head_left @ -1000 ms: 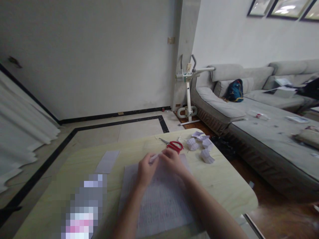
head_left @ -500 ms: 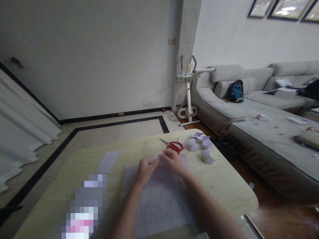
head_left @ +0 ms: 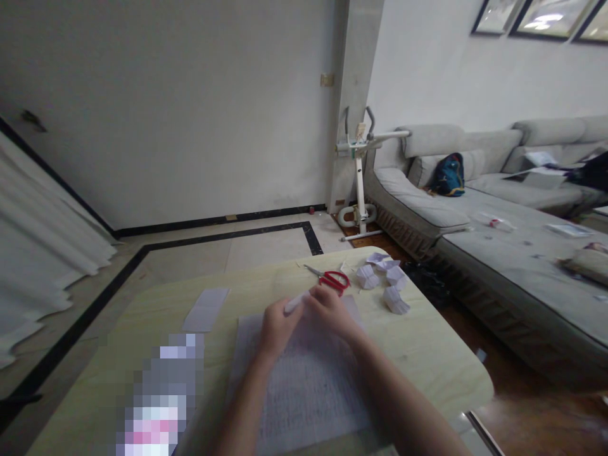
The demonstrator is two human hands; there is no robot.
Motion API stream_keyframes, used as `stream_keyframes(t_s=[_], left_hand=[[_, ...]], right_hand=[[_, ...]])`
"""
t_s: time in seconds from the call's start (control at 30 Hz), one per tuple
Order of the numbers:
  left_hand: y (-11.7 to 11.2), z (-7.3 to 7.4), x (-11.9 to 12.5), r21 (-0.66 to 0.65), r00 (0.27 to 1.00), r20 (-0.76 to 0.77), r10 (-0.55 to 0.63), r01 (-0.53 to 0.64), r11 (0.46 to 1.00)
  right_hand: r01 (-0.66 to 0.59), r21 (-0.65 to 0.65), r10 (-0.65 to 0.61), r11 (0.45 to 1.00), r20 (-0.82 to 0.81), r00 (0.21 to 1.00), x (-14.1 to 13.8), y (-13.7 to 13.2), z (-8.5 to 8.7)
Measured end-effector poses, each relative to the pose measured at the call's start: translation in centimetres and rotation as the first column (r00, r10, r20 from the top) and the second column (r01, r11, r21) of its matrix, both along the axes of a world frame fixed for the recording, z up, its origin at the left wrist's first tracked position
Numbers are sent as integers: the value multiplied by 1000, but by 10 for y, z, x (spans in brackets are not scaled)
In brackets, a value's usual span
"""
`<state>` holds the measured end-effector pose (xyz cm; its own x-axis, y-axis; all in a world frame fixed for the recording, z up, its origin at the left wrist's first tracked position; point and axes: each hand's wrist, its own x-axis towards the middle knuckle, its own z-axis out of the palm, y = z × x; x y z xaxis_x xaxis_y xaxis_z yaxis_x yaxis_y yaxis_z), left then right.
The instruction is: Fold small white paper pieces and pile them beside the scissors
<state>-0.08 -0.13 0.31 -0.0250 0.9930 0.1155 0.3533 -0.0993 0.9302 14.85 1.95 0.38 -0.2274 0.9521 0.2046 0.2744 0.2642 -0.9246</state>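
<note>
While scissors (head_left: 338, 280) lie near — fingers (head_left: 274, 312) pinch paper (head_left: 295, 303).

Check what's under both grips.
A large sheet with blurred markings lies on the table below the left grip and right grip. They hide much of its far edge, and the forearms cover more; anything directly beneath can't be seen.

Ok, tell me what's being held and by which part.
A small white paper piece, held by the left hand and right hand; where each grips is hidden.
</note>
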Motion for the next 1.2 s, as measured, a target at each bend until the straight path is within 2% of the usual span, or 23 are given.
stream_keyframes(t_s=[0.17, 0.43, 0.63, 0.93, 1.2], left_hand=[[-1, 5, -1, 20, 998, 23, 63, -63, 998], [1, 1, -1, 62, 993, -24, 111, -110, 992], [0, 2, 1, 51, 993, 16, 121, -121, 991], [-1, 10, 0, 15, 980, 133, 147, -150, 989], [-2, 9, 5, -39, 915, 376, 145, -141, 989]], right_hand=[[-7, -33, 8, 999, 35, 999, -1, -1, 1], [10, 68, -18, 998, 110, 994, -4, -2, -2], [41, 76, -51, 996, 132, 990, -5, 0, -5], [16, -24, -16, 1000, -16, 1000, -6, -6, 4], [63, -21, -66, 998, -241, 968, -8, -3, 0]])
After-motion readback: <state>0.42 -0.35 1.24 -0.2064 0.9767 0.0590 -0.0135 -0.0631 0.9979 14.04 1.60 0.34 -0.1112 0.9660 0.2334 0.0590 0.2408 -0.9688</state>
